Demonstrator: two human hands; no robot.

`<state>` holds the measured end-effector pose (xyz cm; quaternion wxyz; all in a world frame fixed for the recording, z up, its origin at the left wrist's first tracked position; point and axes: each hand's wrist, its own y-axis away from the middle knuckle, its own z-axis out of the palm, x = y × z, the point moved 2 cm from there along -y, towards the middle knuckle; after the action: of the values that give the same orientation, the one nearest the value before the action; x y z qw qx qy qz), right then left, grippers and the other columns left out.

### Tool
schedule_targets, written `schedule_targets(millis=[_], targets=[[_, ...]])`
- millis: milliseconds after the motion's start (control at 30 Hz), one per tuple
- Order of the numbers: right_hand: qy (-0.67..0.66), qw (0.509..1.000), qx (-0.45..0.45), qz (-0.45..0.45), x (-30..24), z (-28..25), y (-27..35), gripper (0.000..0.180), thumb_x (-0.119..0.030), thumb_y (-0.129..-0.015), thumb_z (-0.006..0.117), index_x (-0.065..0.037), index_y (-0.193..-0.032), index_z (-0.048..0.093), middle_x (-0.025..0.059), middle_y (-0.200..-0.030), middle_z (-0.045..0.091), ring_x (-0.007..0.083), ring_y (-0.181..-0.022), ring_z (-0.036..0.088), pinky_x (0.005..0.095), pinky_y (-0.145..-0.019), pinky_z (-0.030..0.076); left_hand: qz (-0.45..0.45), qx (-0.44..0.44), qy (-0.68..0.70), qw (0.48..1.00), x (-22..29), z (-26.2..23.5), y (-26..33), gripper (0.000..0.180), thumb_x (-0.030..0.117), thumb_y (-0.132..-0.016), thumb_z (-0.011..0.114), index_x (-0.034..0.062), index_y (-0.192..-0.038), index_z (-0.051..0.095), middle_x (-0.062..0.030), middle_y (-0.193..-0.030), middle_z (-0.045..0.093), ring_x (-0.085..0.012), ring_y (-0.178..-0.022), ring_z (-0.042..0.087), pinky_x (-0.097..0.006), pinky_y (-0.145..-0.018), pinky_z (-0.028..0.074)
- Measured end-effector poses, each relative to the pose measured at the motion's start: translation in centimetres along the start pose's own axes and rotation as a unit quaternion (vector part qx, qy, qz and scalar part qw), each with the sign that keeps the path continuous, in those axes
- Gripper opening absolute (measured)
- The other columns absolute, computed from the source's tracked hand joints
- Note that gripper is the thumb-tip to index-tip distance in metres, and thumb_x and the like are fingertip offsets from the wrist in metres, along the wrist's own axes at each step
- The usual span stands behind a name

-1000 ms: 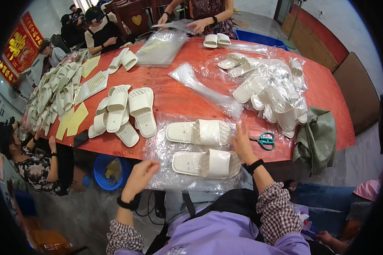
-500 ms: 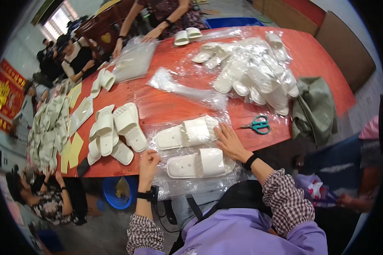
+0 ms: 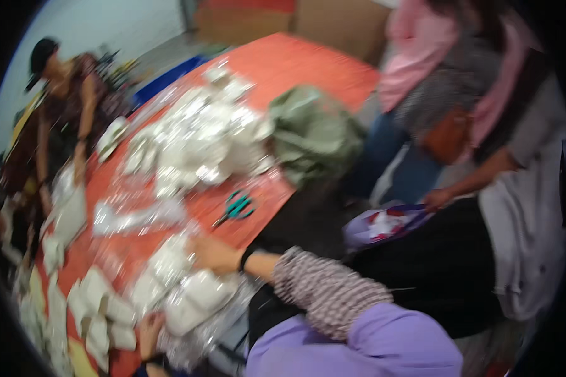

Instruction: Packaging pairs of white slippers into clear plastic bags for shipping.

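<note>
A pair of white slippers lies in a clear plastic bag on the near edge of the red table. My right hand rests by the far end of the pair, against the plastic; blur smears its fingers. At the bag's left edge is my left hand, its fingers curled into a pinch on the plastic. Teal-handled scissors lie just beyond my right hand. Several unbagged white slippers are stacked left of my left hand.
A heap of bagged white slippers covers the table's middle, beside a green cloth bundle. A flat clear bag lies nearer. One co-worker is at the far left; a person in pink stands at the right.
The whole view has swung to the right and blurred, so the table sits further left. The people at the right show more. My hands stay by the bagged slippers.
</note>
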<state>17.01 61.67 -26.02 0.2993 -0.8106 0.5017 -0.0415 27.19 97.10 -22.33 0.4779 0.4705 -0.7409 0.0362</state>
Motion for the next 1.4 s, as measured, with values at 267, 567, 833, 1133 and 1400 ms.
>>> schedule_targets(millis=[267, 567, 833, 1133, 1400], targets=[[0.024, 0.992, -0.058, 0.108, 0.5, -0.6, 3.2, 0.055, -0.031, -0.093, 0.049, -0.005, -0.140, 0.040, 0.0267, -0.142, 0.036, 0.0444, -0.134, 0.031, 0.0523, -0.112, 0.024, 0.325, 0.055, -0.319, 0.889, 3.8, 4.2, -0.9, 0.033, 0.020, -0.082, 0.063, 0.0141, -0.114, 0.065, -0.0188, -0.129, 0.053, -0.0377, -0.122, 0.047, -0.048, -0.103, 0.038], [-0.065, 0.966, -0.148, 0.203, -0.7, -1.6, 1.3, 0.060, -0.031, -0.094, 0.044, -0.005, -0.146, 0.029, 0.0234, -0.152, 0.021, 0.0410, -0.140, 0.019, 0.0496, -0.115, 0.014, 0.389, -0.047, -0.199, 0.898, 6.3, 7.2, -4.3, 0.039, 0.030, -0.081, 0.066, 0.0165, -0.117, 0.065, -0.0220, -0.142, 0.037, -0.0455, -0.137, 0.022, -0.052, -0.116, 0.013], [-0.053, 0.958, -0.179, 0.219, -0.2, -1.4, 0.8, 0.061, -0.027, -0.093, 0.042, -0.006, -0.148, 0.025, 0.0218, -0.154, 0.016, 0.0404, -0.142, 0.014, 0.0486, -0.116, 0.012, 0.294, 0.036, -0.153, 0.943, 8.6, 10.7, -7.0, 0.035, 0.015, -0.075, 0.059, 0.0143, -0.109, 0.068, -0.0198, -0.115, 0.061, -0.0392, -0.131, 0.036, -0.055, -0.115, 0.009], [-0.005, 0.962, -0.191, 0.196, -0.6, -0.8, 1.9, 0.068, -0.032, -0.091, 0.050, -0.004, -0.147, 0.025, 0.0218, -0.154, 0.017, 0.0396, -0.142, 0.015, 0.0488, -0.116, 0.012, 0.373, 0.243, -0.114, 0.888, 2.7, 7.4, -1.4, 0.036, 0.008, -0.072, 0.057, 0.0171, -0.104, 0.071, -0.0120, -0.106, 0.066, -0.0310, -0.116, 0.051, -0.051, -0.110, 0.028], [-0.010, 0.971, -0.168, 0.171, -0.8, -2.5, 0.9, 0.093, -0.063, -0.075, 0.062, -0.014, -0.147, 0.031, 0.0285, -0.153, 0.013, 0.0448, -0.141, 0.012, 0.0515, -0.115, 0.011, 0.010, 0.412, 0.002, 0.911, -2.8, -3.5, 11.0, 0.043, -0.001, -0.073, 0.051, 0.0033, -0.113, 0.068, -0.0183, -0.098, 0.070, -0.0220, -0.096, 0.064, -0.031, -0.087, 0.047]])
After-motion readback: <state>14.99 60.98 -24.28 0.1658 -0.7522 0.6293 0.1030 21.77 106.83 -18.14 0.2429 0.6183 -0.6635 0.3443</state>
